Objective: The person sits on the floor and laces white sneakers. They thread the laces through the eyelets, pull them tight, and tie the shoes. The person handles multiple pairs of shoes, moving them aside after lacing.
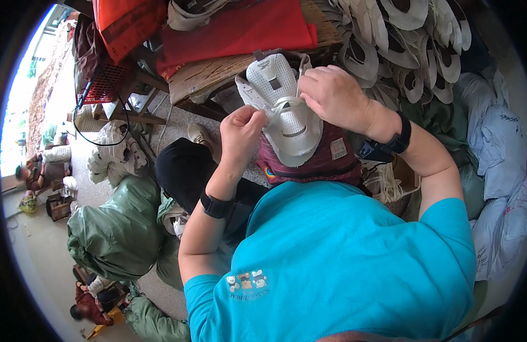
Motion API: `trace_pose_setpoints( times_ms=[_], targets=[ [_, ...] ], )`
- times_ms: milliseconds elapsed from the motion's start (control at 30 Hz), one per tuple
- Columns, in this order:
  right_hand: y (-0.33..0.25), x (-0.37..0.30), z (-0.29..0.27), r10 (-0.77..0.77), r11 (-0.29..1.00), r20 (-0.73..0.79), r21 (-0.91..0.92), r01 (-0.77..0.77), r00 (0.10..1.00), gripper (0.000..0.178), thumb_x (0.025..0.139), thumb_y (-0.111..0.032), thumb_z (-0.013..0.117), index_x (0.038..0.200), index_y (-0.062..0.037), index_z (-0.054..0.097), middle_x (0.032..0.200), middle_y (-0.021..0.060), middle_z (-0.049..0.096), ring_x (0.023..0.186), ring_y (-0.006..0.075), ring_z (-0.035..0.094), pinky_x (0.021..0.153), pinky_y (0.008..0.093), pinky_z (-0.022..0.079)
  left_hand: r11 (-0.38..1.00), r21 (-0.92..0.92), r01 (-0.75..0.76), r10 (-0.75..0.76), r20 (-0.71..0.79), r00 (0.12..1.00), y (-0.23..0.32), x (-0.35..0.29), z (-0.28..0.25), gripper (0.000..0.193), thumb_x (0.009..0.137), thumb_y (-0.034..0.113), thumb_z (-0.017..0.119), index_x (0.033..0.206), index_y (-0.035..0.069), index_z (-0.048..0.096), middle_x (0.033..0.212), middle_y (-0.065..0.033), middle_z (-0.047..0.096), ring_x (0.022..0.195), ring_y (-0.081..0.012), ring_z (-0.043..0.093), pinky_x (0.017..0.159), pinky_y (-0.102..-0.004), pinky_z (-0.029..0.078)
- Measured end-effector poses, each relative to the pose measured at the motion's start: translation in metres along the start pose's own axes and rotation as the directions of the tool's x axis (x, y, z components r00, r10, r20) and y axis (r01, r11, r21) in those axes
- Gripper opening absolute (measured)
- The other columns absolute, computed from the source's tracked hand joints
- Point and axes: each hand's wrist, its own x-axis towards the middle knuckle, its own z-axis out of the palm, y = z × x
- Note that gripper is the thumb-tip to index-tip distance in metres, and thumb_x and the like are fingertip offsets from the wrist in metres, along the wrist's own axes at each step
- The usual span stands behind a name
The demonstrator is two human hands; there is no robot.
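A white shoe upper with a perforated tongue lies over my lap, on dark maroon fabric. A pale shoelace runs across its lower eyelets. My left hand is closed in a pinch at the upper's left edge, with the lace at its fingertips. On the other side my right hand pinches the lace by the right eyelets, its knuckles raised. The fingers partly hide the lace ends. Each wrist wears a black band.
A wooden bench with red cloth stands ahead. Many grey-white shoe uppers hang at the far right. Green sacks lie at left, pale sacks at right. A bundle of laces is by my right side. Other people sit farther left.
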Motion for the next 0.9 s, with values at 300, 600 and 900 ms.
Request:
trace_pose_setpoints(
  times_ms=[300, 600, 900],
  targets=[
    [0.004, 0.015, -0.027, -0.075, 0.996, 0.099, -0.031, 0.078, 0.992, 0.027, 0.075, -0.011, 0.075, 0.094, -0.0052, 0.057, 0.101, 0.0083, 0.056, 0.098, 0.0286, 0.056, 0.082, 0.041, 0.047, 0.687, 0.593, -0.42, 0.456, 0.099, 0.885, 0.004, 0.012, 0.002, 0.008, 0.085, 0.006, 0.063, 0.079, 0.002, 0.066, 0.064, -0.0024, 0.055, 0.06, -0.0177, 0.056, 0.065, -0.0313, 0.045],
    [0.033, 0.037, -0.024, -0.196, 0.974, 0.339, 0.175, 0.143, 0.92, 0.037, 0.071, -0.008, 0.079, 0.098, -0.005, 0.054, 0.102, 0.0088, 0.054, 0.098, 0.0294, 0.06, 0.083, 0.0418, 0.051, 0.276, 0.688, -0.671, 0.458, 0.52, 0.721, 0.05, 0.034, -0.03, 0.035, 0.073, 0.012, 0.076, 0.105, 0.012, 0.062, 0.106, -0.0075, 0.056, 0.108, -0.0312, 0.053, 0.089, -0.0441, 0.045],
    [0.036, 0.013, -0.007, -0.129, 0.969, 0.12, 0.225, 0.1, 0.984, 0.031, 0.073, -0.011, 0.078, 0.095, -0.004, 0.056, 0.097, 0.0095, 0.052, 0.093, 0.0296, 0.059, 0.079, 0.0414, 0.049, 0.519, 0.692, -0.502, 0.395, 0.327, 0.859, 0.036, 0.041, -0.014, 0.014, 0.08, 0.02, 0.074, 0.083, 0.007, 0.074, 0.091, -0.0082, 0.054, 0.095, -0.0259, 0.052, 0.082, -0.0355, 0.045]
  ],
)
